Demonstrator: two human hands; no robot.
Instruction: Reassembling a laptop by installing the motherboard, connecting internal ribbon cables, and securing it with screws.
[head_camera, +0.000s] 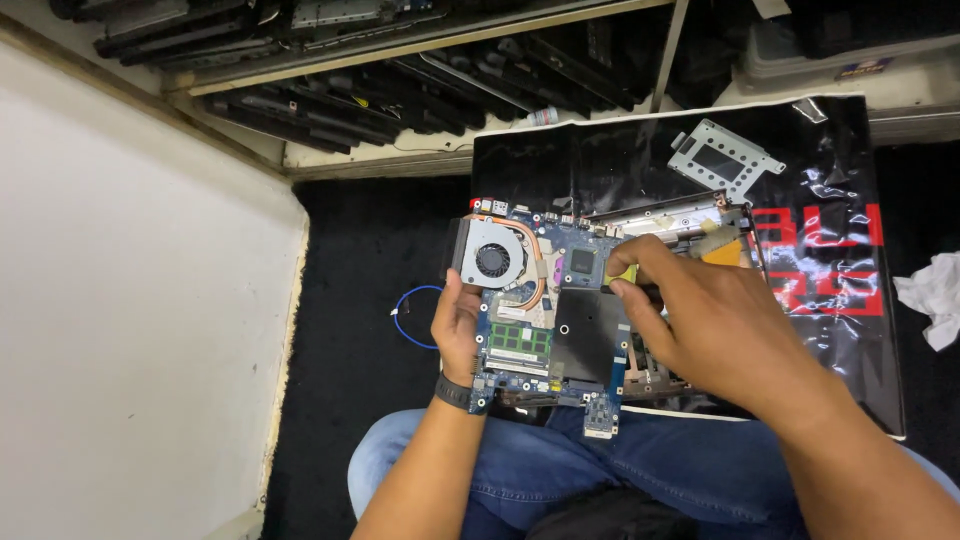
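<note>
two hands on the laptop motherboard (545, 320): left hand (457, 325) gripping its left edge beside the fan (493, 258), right hand (715, 325) fingers (640, 262) pinching a small yellow piece (622, 274).

right hand (700, 320) hides the laptop base (690, 225) centre and the motherboard (560, 310) right edge | yellow-green piece (622, 274) at its fingertips too small to tell | stacked laptops (330, 110), upper frame, cut off by top edge
</note>
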